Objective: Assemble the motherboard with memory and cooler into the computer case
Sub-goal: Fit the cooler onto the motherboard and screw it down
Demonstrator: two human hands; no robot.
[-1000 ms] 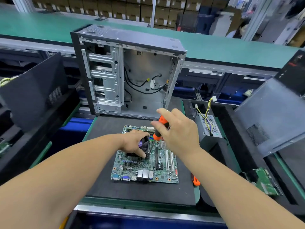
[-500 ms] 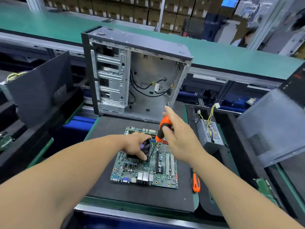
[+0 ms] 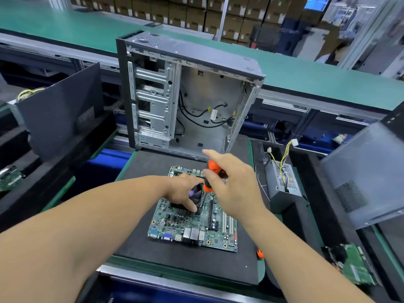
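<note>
A green motherboard (image 3: 185, 226) lies flat on a black foam mat (image 3: 153, 254), ports toward me. A black cooler fan (image 3: 197, 194) sits on its upper middle. My left hand (image 3: 182, 191) rests on the cooler, fingers curled over its top and front edge. My right hand (image 3: 231, 182) grips an orange-and-black screwdriver (image 3: 213, 169), held upright with its shaft running down at the cooler's right side; the tip is hidden. Behind the mat stands the open computer case (image 3: 188, 101), its empty bay with loose black cables facing me.
A power supply (image 3: 282, 182) with yellow and black wires stands to the right of the mat. A second orange tool (image 3: 260, 253) peeks out by my right forearm. Dark side panels lean at left (image 3: 61, 110) and right (image 3: 367, 171). Another green board (image 3: 356, 267) lies at lower right.
My right hand has shifted slightly on the screwdriver handle, forefinger now stretched out above it. My left hand stays on the cooler. The camera view moved a little.
</note>
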